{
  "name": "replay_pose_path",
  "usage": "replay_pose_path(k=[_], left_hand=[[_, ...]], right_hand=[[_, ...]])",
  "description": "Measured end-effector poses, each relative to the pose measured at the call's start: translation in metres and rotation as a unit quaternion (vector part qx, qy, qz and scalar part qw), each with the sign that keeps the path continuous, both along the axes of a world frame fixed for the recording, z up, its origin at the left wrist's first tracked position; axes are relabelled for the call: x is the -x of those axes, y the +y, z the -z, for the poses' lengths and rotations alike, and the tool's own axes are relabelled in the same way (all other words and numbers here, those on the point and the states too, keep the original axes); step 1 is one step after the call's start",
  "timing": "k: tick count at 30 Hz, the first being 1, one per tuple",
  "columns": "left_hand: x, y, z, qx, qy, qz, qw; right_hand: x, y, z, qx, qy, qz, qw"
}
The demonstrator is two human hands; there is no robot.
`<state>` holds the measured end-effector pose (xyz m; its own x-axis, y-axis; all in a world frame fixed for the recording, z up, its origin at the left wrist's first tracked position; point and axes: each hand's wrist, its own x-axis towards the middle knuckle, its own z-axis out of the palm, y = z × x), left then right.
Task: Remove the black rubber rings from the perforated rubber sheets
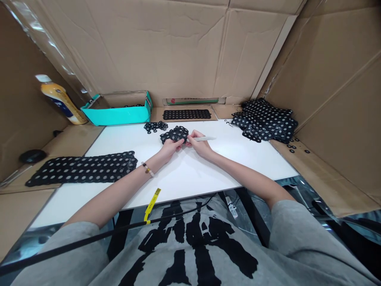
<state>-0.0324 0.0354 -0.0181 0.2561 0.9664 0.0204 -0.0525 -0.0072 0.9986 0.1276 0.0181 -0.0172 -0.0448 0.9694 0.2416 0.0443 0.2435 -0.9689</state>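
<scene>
Over the middle of the white tabletop, my left hand (170,147) is closed on the near edge of a small, crumpled black sheet (174,134) dotted with round holes. My right hand (201,145) grips a whitish pen-shaped tool (205,138), its back end pointing right. The tool's tip is at the right edge of the sheet, where fingers hide it. Just left of the sheet lies a small heap of loose black rings (155,126). Behind it, a flat black strip with holes (187,114) rests on the cardboard.
A long perforated black sheet (80,169) lies at left, and a pile of similar sheets (264,119) at back right, with several loose rings (291,149) nearby. A turquoise box (117,116) and an orange drink bottle (61,97) stand back left. Cardboard walls (154,47) enclose the table.
</scene>
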Motion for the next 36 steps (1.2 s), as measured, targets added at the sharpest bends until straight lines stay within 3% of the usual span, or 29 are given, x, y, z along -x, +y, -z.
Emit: replay_pose_path(k=[3,6,12,15,17,23,30,36], left_hand=[[-0.001,-0.002,-0.001,0.005,0.007,0.007,1.0],[-0.001,-0.002,-0.004,0.013,-0.007,0.01,1.0],[-0.002,0.001,-0.003,0.014,-0.015,0.001,1.0],[-0.003,-0.003,-0.003,0.001,-0.003,0.014,1.0],[-0.006,-0.007,-0.007,0.011,-0.021,0.026,0.999],[-0.011,-0.013,-0.016,0.142,-0.157,0.006,0.977],[-0.009,-0.01,-0.008,0.098,-0.15,-0.014,0.984],[-0.009,-0.012,-0.007,0.104,-0.184,-0.023,0.977]], right_hand=[[-0.002,0.002,0.002,-0.01,-0.047,-0.003,0.999],[-0.006,0.006,0.0,-0.004,-0.034,0.015,0.999],[-0.015,0.01,-0.011,0.108,0.169,-0.045,0.979],[-0.015,0.01,-0.014,0.112,0.206,-0.055,0.971],[-0.014,0.009,-0.015,0.097,0.199,-0.038,0.974],[-0.013,0.008,-0.02,0.057,0.157,-0.018,0.986],[-0.01,0.005,-0.015,0.028,0.084,0.011,0.996],[-0.003,0.001,-0.007,-0.017,-0.03,0.034,0.999]])
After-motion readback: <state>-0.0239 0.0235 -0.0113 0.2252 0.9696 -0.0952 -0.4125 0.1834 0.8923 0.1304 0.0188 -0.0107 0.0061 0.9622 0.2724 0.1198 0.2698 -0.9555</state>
